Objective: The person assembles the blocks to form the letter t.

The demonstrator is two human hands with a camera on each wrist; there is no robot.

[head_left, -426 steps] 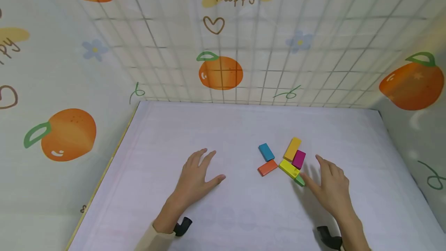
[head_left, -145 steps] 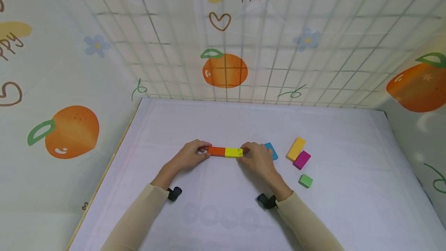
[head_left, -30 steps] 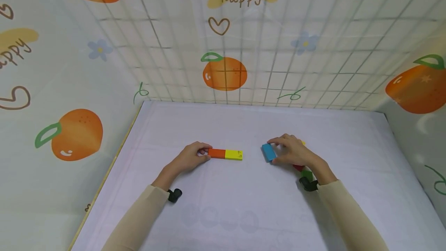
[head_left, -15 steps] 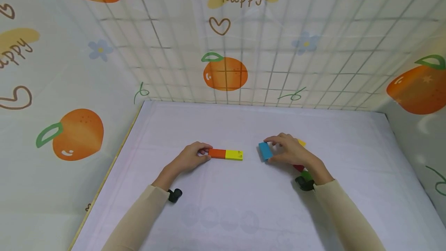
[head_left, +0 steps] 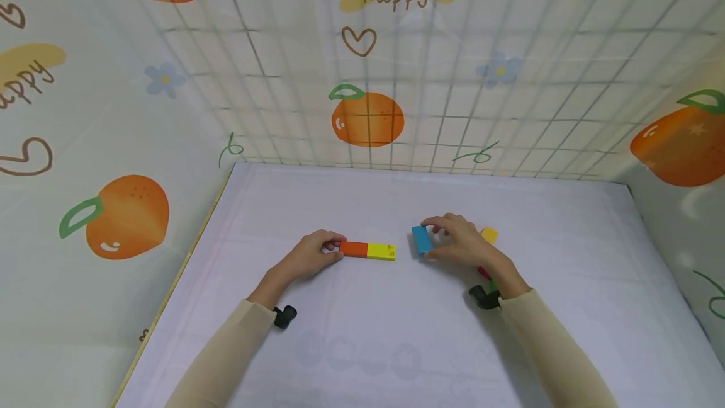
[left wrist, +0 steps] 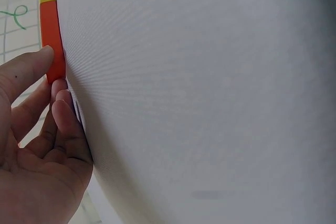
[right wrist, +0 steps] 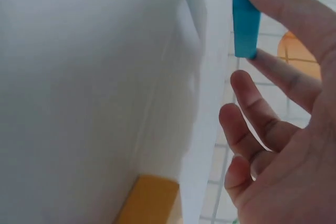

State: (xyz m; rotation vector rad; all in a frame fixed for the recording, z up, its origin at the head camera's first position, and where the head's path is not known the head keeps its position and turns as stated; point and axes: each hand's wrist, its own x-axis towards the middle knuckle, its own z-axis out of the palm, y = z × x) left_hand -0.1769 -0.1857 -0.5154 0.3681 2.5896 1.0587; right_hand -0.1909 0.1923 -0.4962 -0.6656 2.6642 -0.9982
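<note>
My left hand (head_left: 308, 257) pinches the left end of an orange-red block (head_left: 354, 249) between thumb and fingers, near the middle of the white table. End to end with it, on its right, lies a bright yellow block (head_left: 381, 252) of like width. To the right of that pair, a blue block (head_left: 421, 240) is held between the thumb and index finger of my right hand (head_left: 461, 244). The right wrist view shows the blue block (right wrist: 245, 32) pinched at its edges, the other fingers loosely curled beside it.
Behind my right hand, an amber-yellow block (head_left: 489, 235), a magenta block (head_left: 484, 272) and a green block (head_left: 493, 284) are partly hidden by the wrist. The white table (head_left: 362, 320) meets a fabric backdrop (head_left: 272, 118) printed with oranges at its far edge.
My right hand has moved left with the blue block, bringing it nearer the yellow block. The left hand and the orange-red and yellow blocks have stayed put over the last second.
</note>
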